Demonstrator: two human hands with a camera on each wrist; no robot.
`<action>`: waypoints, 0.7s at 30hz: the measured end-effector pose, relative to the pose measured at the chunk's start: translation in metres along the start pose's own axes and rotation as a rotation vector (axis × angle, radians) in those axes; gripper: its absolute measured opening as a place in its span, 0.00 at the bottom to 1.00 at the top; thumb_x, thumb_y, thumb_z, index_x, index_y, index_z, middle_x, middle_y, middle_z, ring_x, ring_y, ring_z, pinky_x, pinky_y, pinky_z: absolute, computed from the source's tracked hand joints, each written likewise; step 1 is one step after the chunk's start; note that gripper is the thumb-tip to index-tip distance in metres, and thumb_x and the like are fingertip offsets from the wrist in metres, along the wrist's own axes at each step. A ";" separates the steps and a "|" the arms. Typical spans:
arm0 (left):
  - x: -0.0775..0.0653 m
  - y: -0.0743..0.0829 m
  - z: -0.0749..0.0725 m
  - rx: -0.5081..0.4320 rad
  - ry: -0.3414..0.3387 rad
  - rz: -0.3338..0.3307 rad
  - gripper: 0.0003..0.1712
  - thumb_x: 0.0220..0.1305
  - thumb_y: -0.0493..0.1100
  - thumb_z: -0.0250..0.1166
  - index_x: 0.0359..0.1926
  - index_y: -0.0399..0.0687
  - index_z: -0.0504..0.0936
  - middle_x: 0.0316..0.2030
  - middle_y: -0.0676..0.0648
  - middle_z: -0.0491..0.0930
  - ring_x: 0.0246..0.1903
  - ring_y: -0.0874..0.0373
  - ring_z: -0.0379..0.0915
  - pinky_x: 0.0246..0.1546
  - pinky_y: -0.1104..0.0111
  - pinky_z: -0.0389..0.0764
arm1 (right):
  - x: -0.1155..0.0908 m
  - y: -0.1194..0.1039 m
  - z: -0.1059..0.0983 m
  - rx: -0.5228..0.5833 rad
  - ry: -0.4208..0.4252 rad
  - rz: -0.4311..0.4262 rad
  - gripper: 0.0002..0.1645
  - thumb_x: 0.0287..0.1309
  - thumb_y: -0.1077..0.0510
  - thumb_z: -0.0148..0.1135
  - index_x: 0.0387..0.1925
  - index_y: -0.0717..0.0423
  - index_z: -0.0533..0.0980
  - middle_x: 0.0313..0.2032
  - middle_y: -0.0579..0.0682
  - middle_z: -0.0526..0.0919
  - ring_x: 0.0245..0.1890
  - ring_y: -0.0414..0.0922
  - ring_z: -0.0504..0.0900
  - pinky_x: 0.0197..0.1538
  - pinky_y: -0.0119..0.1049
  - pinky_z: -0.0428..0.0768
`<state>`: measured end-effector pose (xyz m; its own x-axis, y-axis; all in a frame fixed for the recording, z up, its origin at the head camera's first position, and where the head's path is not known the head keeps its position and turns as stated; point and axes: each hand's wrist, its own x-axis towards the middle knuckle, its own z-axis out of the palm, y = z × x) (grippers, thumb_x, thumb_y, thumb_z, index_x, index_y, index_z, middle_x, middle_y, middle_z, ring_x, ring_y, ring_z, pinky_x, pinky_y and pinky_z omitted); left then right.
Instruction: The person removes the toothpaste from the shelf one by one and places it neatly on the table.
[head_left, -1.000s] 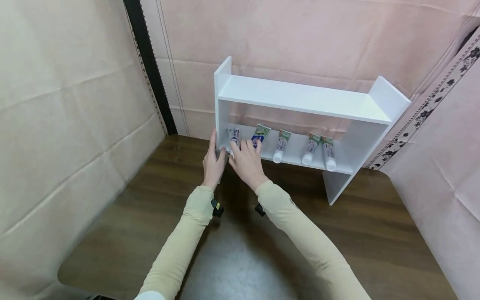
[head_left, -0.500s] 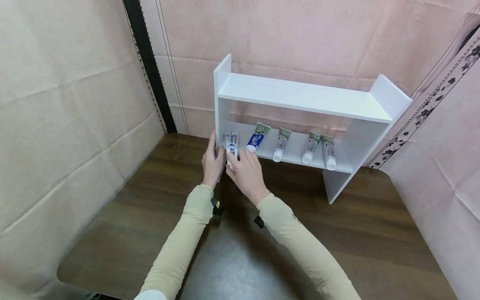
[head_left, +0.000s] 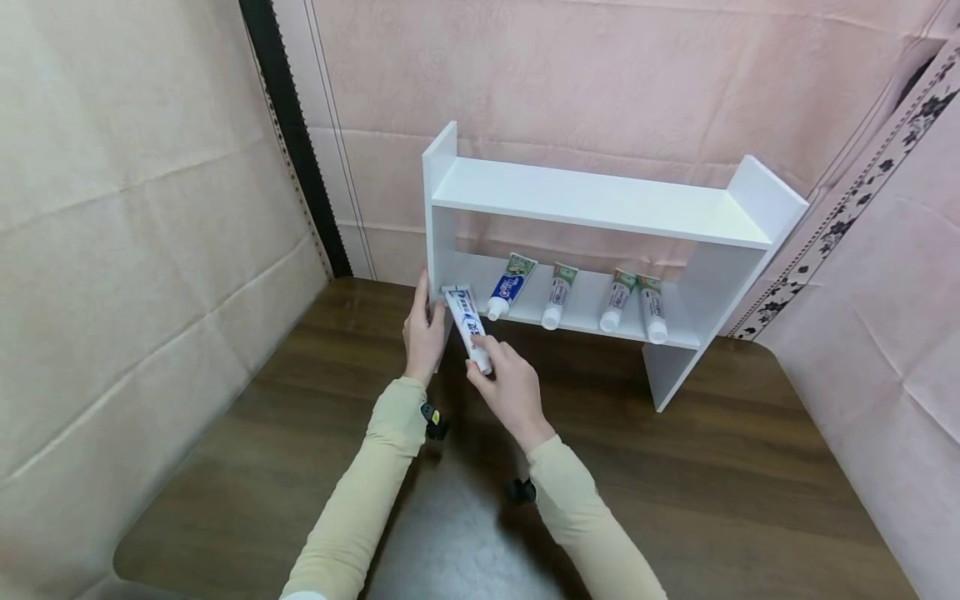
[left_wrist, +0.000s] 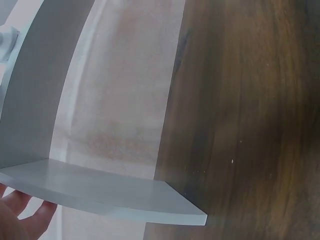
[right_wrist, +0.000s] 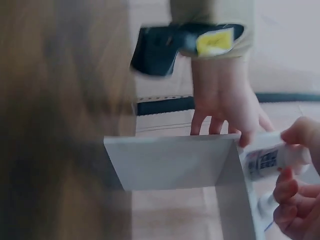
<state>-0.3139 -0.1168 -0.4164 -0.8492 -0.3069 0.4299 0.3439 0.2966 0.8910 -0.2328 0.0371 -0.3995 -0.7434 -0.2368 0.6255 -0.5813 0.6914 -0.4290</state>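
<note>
My right hand [head_left: 513, 392] pinches a white toothpaste tube [head_left: 465, 319] with blue lettering near its cap end. The tube tilts out in front of the lower board, its flat end close to the left side panel. In the right wrist view the same tube [right_wrist: 265, 161] sits between thumb and fingers. My left hand [head_left: 424, 337] holds the white shelf [head_left: 600, 200] by its left side panel, thumb at the front edge and fingers along the outside. In the left wrist view only the fingers [left_wrist: 37, 220] show behind the panel.
On the lower board lie a blue-and-green tube [head_left: 512, 282] and several white tubes with green ends, such as one white tube [head_left: 559, 293]; caps face forward. The shelf stands on a brown wooden table [head_left: 750, 483]. Pale cloth walls [head_left: 585, 75] surround it.
My right hand has drawn the white toothpaste tube forward off the left end of the lower board, toward me. The left hand stays on the side panel.
</note>
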 end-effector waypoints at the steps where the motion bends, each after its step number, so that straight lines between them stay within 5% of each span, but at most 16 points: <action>1: 0.000 0.000 0.000 -0.006 0.001 -0.004 0.33 0.73 0.46 0.49 0.73 0.80 0.53 0.70 0.51 0.66 0.66 0.50 0.66 0.61 0.47 0.70 | -0.004 0.001 0.000 0.051 0.023 0.020 0.19 0.58 0.55 0.65 0.52 0.51 0.78 0.37 0.53 0.84 0.24 0.41 0.74 0.26 0.27 0.72; 7: 0.000 -0.001 0.001 -0.042 0.020 0.013 0.32 0.74 0.45 0.50 0.70 0.85 0.55 0.69 0.52 0.68 0.66 0.52 0.67 0.63 0.49 0.69 | -0.024 -0.001 -0.011 0.252 0.204 0.062 0.18 0.57 0.62 0.65 0.50 0.53 0.80 0.36 0.54 0.83 0.24 0.41 0.73 0.25 0.25 0.71; 12: 0.000 -0.001 0.001 -0.083 0.021 0.006 0.31 0.73 0.46 0.50 0.70 0.82 0.58 0.68 0.53 0.69 0.65 0.53 0.69 0.62 0.51 0.71 | -0.042 -0.003 -0.023 0.251 0.291 0.075 0.18 0.54 0.65 0.67 0.48 0.56 0.81 0.32 0.55 0.82 0.22 0.41 0.72 0.25 0.25 0.72; 16: 0.000 -0.001 0.001 -0.089 0.022 0.015 0.30 0.73 0.45 0.50 0.71 0.79 0.59 0.69 0.53 0.68 0.65 0.53 0.68 0.62 0.51 0.71 | -0.057 0.003 -0.021 0.190 0.278 0.071 0.17 0.52 0.66 0.67 0.46 0.57 0.82 0.27 0.54 0.80 0.21 0.40 0.72 0.24 0.26 0.72; 21: 0.000 -0.002 0.001 -0.062 0.027 0.028 0.30 0.73 0.46 0.49 0.71 0.79 0.58 0.68 0.51 0.69 0.64 0.52 0.70 0.59 0.52 0.73 | -0.074 0.017 -0.007 0.040 0.148 0.119 0.15 0.51 0.63 0.68 0.44 0.54 0.82 0.26 0.51 0.80 0.21 0.41 0.76 0.26 0.30 0.74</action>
<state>-0.3149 -0.1161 -0.4180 -0.8283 -0.3236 0.4574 0.3919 0.2489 0.8857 -0.1851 0.0710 -0.4486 -0.7528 -0.0498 0.6564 -0.5069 0.6801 -0.5296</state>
